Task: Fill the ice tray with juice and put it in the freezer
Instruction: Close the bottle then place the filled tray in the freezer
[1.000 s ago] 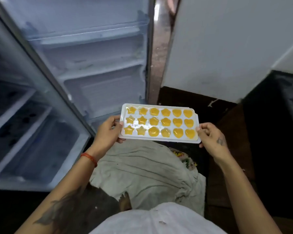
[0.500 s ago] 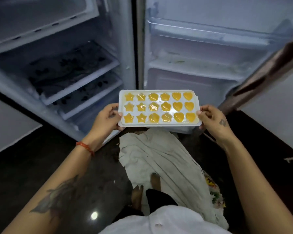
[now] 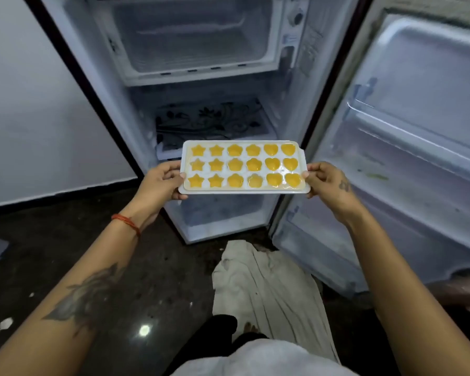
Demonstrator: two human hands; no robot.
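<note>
A white ice tray point(image 3: 243, 189) with star, flower and heart moulds full of orange juice is held level in front of the open fridge. My left hand point(image 3: 160, 183) grips its left end and my right hand point(image 3: 327, 183) grips its right end, thumbs on the rim. The freezer compartment point(image 3: 193, 36) stands open at the top of the fridge, above and beyond the tray, with nothing visible inside.
The fridge door point(image 3: 407, 147) is swung open on the right. Below the freezer are a patterned glass shelf point(image 3: 209, 120) and a lower drawer point(image 3: 223, 213). A pale cloth point(image 3: 266, 291) lies on the dark floor by my feet. A white wall point(image 3: 38, 109) is left.
The view has swung to face the fridge squarely, bringing the freezer compartment into sight. The tray stays level in both hands, now centred before the shelves.
</note>
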